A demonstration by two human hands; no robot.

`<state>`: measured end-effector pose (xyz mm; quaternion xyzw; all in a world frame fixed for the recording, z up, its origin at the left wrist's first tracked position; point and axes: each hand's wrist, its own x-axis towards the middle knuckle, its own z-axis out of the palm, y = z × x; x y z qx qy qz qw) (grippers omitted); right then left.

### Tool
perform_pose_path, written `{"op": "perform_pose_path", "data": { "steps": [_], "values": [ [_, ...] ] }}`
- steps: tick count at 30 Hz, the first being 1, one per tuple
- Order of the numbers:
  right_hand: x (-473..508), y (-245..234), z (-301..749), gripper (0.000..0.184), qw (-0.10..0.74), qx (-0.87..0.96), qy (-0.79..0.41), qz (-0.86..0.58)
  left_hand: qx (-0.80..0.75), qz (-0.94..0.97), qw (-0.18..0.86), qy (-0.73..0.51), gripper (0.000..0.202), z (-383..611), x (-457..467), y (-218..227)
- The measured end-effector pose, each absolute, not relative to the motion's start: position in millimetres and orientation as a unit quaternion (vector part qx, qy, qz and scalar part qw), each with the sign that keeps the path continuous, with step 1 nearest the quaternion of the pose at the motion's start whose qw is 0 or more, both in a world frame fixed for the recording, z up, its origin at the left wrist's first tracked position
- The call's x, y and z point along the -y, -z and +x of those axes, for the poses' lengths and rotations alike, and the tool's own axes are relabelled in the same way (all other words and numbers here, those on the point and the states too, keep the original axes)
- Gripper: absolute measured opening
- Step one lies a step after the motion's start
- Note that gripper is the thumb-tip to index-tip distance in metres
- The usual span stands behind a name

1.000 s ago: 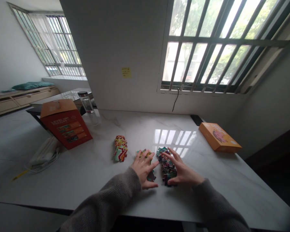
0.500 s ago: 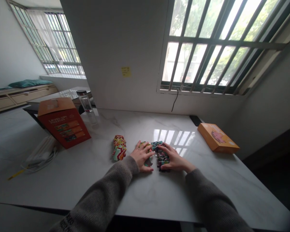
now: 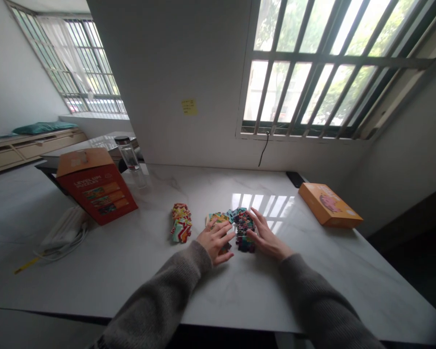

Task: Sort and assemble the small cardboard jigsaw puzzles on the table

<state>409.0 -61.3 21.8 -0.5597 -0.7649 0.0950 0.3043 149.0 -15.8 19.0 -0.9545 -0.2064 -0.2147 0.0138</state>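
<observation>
Head view shows a barred window [image 3: 312, 72] and a white wall [image 3: 148, 72] bearing a yellow sticky note [image 3: 189, 107]. We take the white marble table [image 3: 276, 295] as our reference. At its far left stands a red puzzle box [image 3: 96, 191], with a glass bottle [image 3: 128, 157] just behind it. At its far right an orange box [image 3: 329, 206] lies flat, and a dark flat object [image 3: 295, 179] sits on the table's back edge just beyond that box. A white cable bundle [image 3: 63, 232] lies on the table's left side. Near the table's middle we find three groups of jigsaw pieces: a left pile [image 3: 179, 223], standing apart, then a middle pile [image 3: 216, 219] and a right pile [image 3: 244, 232], which touch each other. We record the left hand [image 3: 214, 244] resting on the middle pile, its fingers [image 3: 225, 237] lightly spread, with no pinch. The right hand [image 3: 267, 240] lies against the right pile's right side, its fingers [image 3: 256, 218] spread, their tips touching the pieces, with no pinch observed.
</observation>
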Motion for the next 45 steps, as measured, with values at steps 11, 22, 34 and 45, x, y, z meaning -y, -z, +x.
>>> {"op": "perform_pose_path", "data": {
  "steps": [11, 22, 34, 45],
  "values": [
    [30.4, -37.1, 347.9, 0.045, 0.175, 0.817, 0.051, -0.548, 0.266, -0.946, 0.035, 0.181, 0.045, 153.2, 12.5, -18.1],
    [13.3, -42.4, 355.9, 0.033, 0.105, 0.806, 0.045, -0.581, 0.248, -0.954, 0.072, 0.15, 0.05, 165.1, 18.4, -36.3],
    [8.4, -44.4, 386.5, 0.039, 0.114, 0.808, 0.021, -0.578, 0.261, -0.951, 0.103, 0.129, 0.037, 190.7, 31.4, -39.4],
    [-43.8, -57.7, 376.3, 0.041, 0.055, 0.842, -0.089, -0.529, 0.278, -0.95, 0.025, 0.14, 0.04, 192.7, 51.5, -34.3]
  ]
}}
